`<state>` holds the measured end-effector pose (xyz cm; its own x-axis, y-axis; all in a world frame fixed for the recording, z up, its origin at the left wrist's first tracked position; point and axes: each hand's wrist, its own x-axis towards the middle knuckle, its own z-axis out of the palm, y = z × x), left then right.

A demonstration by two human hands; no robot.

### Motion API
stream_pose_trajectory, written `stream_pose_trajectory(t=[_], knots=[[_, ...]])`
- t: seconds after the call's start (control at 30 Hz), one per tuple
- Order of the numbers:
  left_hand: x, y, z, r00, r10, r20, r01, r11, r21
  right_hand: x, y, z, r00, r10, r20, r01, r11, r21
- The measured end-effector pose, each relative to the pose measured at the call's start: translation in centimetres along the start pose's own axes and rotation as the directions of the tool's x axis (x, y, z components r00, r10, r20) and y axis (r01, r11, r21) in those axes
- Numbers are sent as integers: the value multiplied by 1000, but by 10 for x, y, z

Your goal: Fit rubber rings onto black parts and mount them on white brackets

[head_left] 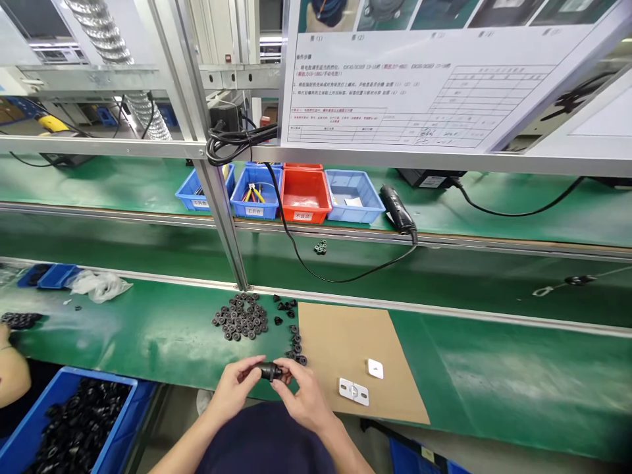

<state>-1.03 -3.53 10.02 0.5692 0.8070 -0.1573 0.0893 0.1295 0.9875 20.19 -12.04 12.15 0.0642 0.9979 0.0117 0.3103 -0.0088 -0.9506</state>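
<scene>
Between my two hands is a small black cylindrical part (268,371), held just over the table's front edge. My left hand (236,387) pinches its left end between thumb and fingers. On the right end, the fingertips and thumb of my right hand (305,395) close round it, partly hiding that end. Beyond my hands lies a cluster of small round dark parts (241,317). Several small black pieces (295,345) line the left edge of a brown cardboard sheet (350,342). On the sheet rest a white plate with slots (353,392) and a smaller white square piece (375,368).
A blue crate (133,383) full of black parts stands at the lower left, beside another person's arm (12,372). A metal post (230,243) rises behind the parts. The shelf carries blue bins, a red bin (305,191) and a black corded tool (397,209), its cable drooping.
</scene>
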Motion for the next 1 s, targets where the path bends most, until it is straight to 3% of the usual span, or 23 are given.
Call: stream_pose_trajectory(t=[0.17,0.27,0.43,0.53,0.7,0.87,1.0], knots=[[9,-43,-11,996,68,-56,-56,979,198,16,31,20,988,145,58,-135,979,-156],[20,-82,-23,994,29,-105,6,947,320,35,65,40,963,258,74,-220,917,-332],[43,-149,-39,960,-72,-272,189,881,433,73,120,63,893,446,60,-317,718,-620],[60,-176,-43,954,-110,-278,241,834,497,85,142,65,843,533,69,-330,615,-716],[84,-201,-40,959,-160,-235,271,766,583,100,160,55,800,594,82,-315,532,-786],[85,-207,-35,972,-111,-208,221,736,640,151,170,46,853,522,8,-309,517,-798],[85,-211,-36,981,-80,-174,176,737,653,190,183,51,851,524,-2,-330,533,-779]])
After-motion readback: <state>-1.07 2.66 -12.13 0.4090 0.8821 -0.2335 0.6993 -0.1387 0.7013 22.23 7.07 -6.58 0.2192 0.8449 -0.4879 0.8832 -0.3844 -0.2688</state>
